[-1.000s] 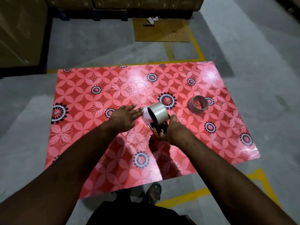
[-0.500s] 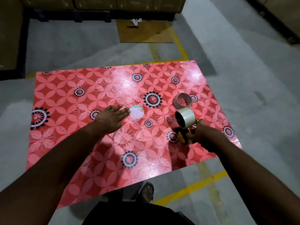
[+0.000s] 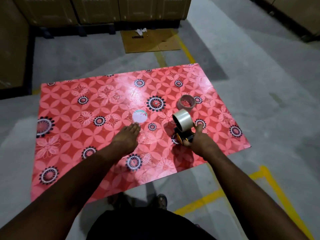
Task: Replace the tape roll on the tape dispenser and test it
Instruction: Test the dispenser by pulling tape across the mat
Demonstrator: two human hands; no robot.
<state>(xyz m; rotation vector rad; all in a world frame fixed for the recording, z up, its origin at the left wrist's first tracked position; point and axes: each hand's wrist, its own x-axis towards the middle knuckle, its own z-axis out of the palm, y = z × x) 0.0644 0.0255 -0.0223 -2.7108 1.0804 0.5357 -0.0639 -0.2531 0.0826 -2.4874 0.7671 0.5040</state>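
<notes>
My right hand grips the handle of a black and yellow tape dispenser that carries a full clear tape roll. The dispenser stands on the right part of a red flowered mat. Just beyond it lies an empty brown cardboard tape core. My left hand lies flat on the mat, fingers together, its fingertips just short of a round white label disc. A shiny strip on the mat by that hand looks like clear tape.
The mat lies on a grey concrete floor with yellow lines. A flat cardboard sheet with a crumpled white scrap lies beyond it. Cardboard boxes line the back wall. My feet stand at the mat's near edge.
My right hand has carried the dispenser to the right, away from the left hand, uncovering the white disc. My left hand has stayed flat on the mat.
</notes>
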